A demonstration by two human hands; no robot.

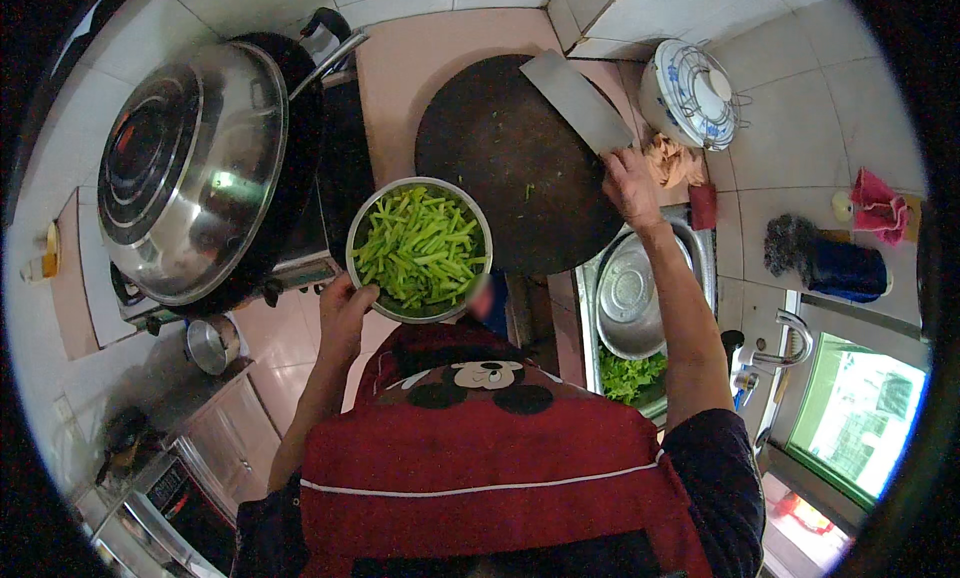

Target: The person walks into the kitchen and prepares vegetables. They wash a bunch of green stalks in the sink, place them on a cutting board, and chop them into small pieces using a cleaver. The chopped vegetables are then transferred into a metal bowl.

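My left hand (347, 317) grips the rim of a round metal bowl (487, 259) at its lower left. Cut green vegetable stalks (422, 248) fill the bowl, which is held just in front of my apron, beside the cutting board. In my right hand (631, 188) is the handle of a cleaver, mostly hidden by the fingers. Its broad blade (577, 102) lies flat over the upper right part of a dark round cutting board (510, 180). A few small green bits (529, 189) are scattered on the board.
At left, a wok under a large domed metal lid (225, 150) sits on the gas stove (300, 259). The sink (592, 338) at right holds a metal basin (634, 300) and leafy greens (634, 373). A lidded enamel pot (667, 90) stands in the back right corner.
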